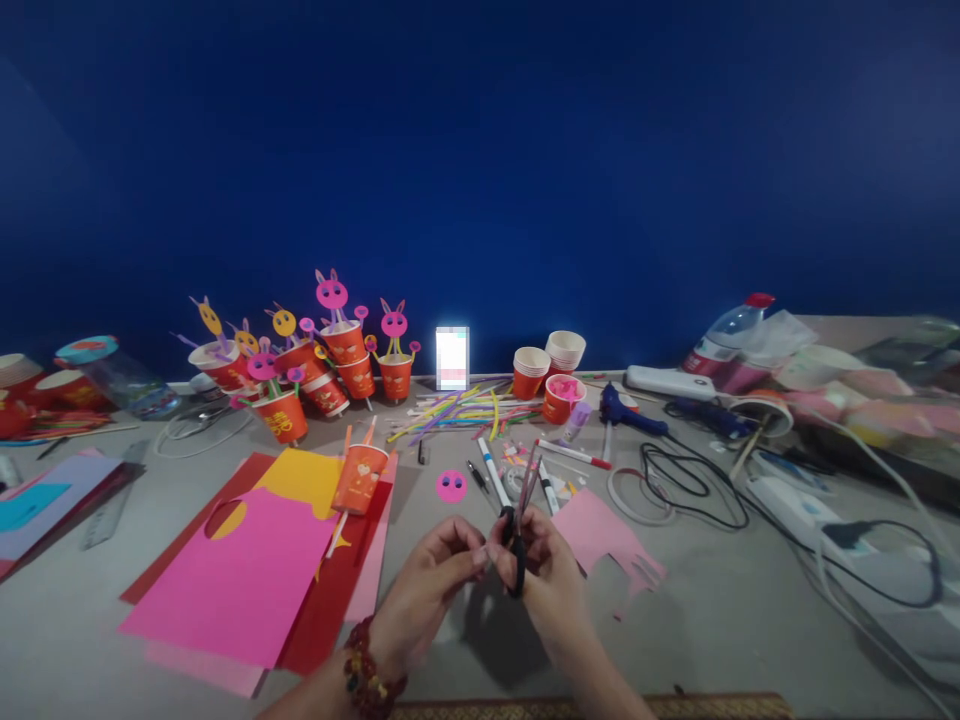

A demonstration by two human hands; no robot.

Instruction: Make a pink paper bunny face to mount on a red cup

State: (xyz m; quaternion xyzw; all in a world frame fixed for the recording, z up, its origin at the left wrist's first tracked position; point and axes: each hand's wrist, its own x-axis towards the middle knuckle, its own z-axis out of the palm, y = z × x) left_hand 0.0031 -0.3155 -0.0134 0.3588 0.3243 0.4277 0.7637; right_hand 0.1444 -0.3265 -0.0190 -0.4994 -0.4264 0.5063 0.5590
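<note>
My right hand (pixel 553 575) has its fingers through the black handles of a pair of scissors (pixel 517 560), whose blades point away from me and up. Beside it, my left hand (pixel 431 580) is closed in a pinch, its fingertips close to the scissors' handle. What it pinches is too small to make out. A pink paper circle with two eyes (pixel 451 487) lies just beyond my left hand. To the right of my hands is a cut sheet of light pink paper (pixel 600 535). Markers (pixel 491 465) lie behind the scissors.
Pink, yellow and red paper sheets (pixel 225 590) lie left, with a red paper cup (pixel 360 478) on them. Decorated cups (pixel 345 345) stand behind. Coloured pipe cleaners (pixel 457 412), a glue gun (pixel 630 408), tape roll (pixel 641 512), cables and a power strip (pixel 802 510) spread toward the right.
</note>
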